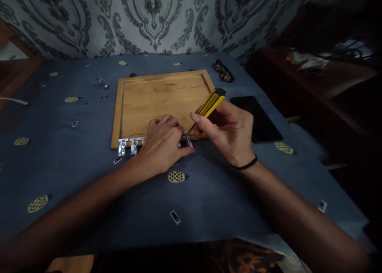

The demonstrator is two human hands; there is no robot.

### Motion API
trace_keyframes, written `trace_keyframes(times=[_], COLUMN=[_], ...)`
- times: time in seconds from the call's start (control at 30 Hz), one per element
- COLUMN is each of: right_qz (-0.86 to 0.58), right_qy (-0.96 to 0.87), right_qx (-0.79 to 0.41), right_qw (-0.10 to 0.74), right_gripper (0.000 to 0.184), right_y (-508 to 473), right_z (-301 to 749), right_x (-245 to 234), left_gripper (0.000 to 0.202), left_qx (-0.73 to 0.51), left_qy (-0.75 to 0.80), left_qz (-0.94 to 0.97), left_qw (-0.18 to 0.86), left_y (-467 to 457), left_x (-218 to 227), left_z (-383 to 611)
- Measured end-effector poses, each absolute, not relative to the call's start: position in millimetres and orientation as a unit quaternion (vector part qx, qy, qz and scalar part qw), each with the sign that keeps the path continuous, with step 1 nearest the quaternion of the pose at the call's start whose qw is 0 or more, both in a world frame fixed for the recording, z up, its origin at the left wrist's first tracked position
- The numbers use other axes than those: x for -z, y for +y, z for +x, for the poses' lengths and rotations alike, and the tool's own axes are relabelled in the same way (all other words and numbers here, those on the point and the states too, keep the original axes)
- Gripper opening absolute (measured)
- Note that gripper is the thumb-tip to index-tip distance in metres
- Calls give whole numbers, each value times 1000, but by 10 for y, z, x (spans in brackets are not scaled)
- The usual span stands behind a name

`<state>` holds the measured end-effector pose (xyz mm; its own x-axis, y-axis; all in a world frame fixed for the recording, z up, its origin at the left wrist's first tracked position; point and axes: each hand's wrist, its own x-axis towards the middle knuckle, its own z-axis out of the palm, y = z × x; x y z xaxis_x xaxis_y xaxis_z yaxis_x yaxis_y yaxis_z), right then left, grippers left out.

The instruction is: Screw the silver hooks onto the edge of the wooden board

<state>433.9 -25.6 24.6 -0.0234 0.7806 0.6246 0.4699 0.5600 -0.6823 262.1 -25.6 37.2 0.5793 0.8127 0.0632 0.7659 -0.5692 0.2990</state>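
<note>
A wooden board with a raised frame (161,102) lies flat on the table. Silver metal hooks (134,145) sit in a row along its near edge, some hidden under my left hand. My left hand (162,143) is closed at that edge, fingers curled over the wood and thumb below, gripping around a metal hook (189,141) toward the right. In my right hand (231,125) is a yellow and black screwdriver (211,102), tilted, its shaft pointing down-left. The tip meets the top of that same hook, where a screw is too small to make out.
On the blue pineapple-print tablecloth (89,209), a dark phone or tablet (256,119) lies right of the board, and eyeglasses (223,71) behind it. Small metal pieces (102,83) lie to the left, with a white cable end (18,101). A patterned curtain (155,18) hangs behind.
</note>
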Motion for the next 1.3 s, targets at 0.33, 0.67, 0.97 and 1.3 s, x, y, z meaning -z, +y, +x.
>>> trace_keyframes(times=[0.33, 0.67, 0.97, 1.3], right_qz=[-453, -450, -454, -442], right_qy=[-622, -640, -641, -623], right_qx=[-188, -194, -202, -305], right_qw=[611, 592, 584, 568], right_gripper=[19, 30, 31, 35], right_y=[-293, -285, -273, -284], right_z=[4321, 4318, 4327, 4317], right_x=[-322, -308, -267, -338], left_gripper=[36, 37, 37, 39], left_qx=[-119, -98, -86, -83], left_qy=[442, 445, 447, 448], left_qz=[881, 882, 882, 883], left_qw=[120, 121, 123, 117], left_y=[-230, -231, -227, -236], left_x=[-344, -374, -390, -378], left_z=[2617, 2627, 2634, 2632])
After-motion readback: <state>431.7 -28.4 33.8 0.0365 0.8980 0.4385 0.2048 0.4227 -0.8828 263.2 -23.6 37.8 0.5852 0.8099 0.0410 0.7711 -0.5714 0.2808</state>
